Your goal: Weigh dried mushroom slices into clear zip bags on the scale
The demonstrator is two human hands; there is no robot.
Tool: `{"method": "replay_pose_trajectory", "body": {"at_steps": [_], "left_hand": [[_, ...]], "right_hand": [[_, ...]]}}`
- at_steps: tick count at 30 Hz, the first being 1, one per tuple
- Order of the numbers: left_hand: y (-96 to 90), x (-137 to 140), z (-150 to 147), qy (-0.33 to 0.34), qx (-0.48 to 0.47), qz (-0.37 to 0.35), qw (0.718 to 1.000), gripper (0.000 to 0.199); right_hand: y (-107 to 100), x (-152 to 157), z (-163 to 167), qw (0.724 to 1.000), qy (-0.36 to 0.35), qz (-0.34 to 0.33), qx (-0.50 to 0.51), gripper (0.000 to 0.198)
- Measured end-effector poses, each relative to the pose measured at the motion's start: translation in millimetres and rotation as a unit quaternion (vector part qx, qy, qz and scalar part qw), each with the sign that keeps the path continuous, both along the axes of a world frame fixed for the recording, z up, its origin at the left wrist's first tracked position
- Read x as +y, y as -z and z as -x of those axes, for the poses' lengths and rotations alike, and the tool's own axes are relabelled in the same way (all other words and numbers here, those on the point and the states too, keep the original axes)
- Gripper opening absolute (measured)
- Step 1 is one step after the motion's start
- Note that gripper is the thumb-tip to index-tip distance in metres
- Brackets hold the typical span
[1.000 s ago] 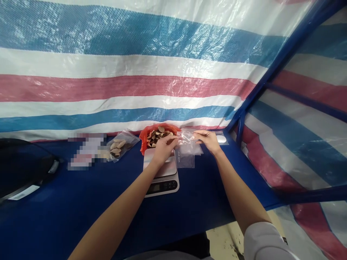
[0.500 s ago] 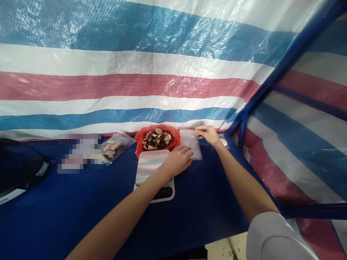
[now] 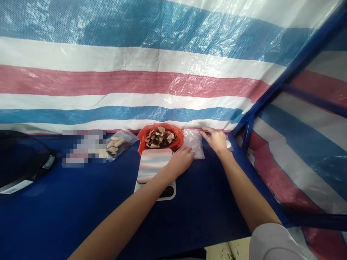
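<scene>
Clear plastic bags (image 3: 195, 142) lie flat at the back of the blue table, right of the orange-red bag. How many overlap there I cannot tell. At their lower left edge, my left hand (image 3: 182, 160) is closed with bent fingers on the plastic; its thumb is mostly hidden. The thumb and forefinger of my right hand (image 3: 216, 140) pinch the top right corner of the plastic. Under my left wrist sits a white kitchen scale (image 3: 154, 164), its dark control panel partly covered by the forearm. Brown dried slices (image 3: 159, 138) fill the open orange-red plastic bag (image 3: 141, 142) behind it.
Left of the scale lies a clear zip bag (image 3: 127, 139) with several pale pieces inside. A blurred-out patch (image 3: 84, 148) and a black bag (image 3: 21, 162) are further left. A striped tarp (image 3: 121, 83) and blue frame bars (image 3: 271, 94) enclose the table.
The view has shifted slightly. My right hand still pinches the plastic's corner, its fingers a little more spread. My left hand stays on the lower edge, and the plastic looks more creased.
</scene>
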State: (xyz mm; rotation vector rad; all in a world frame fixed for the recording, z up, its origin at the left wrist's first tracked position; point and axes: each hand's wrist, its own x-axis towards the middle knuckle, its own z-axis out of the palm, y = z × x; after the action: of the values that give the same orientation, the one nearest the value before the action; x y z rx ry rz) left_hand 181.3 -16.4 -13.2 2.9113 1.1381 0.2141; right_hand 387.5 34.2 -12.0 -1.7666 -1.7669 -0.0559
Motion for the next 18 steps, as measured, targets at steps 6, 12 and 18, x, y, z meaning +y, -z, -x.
{"method": "replay_pose_trajectory", "body": {"at_steps": [6, 12, 18], "left_hand": [[1.1, -1, -5, -0.009, -0.003, 0.0, 1.0, 0.022], [7.2, -4, -7, 0.002, -0.022, 0.007, 1.0, 0.026], [9.0, -5, 1, 0.01, -0.026, 0.01, 1.0, 0.031]], "right_hand": [[11, -10, 21, 0.977, -0.207, -0.039, 0.026, 0.026], [33, 19, 22, 0.96, -0.278, -0.008, -0.004, 0.03], [44, 30, 20, 0.941, -0.321, -0.002, -0.105, 0.029]]}}
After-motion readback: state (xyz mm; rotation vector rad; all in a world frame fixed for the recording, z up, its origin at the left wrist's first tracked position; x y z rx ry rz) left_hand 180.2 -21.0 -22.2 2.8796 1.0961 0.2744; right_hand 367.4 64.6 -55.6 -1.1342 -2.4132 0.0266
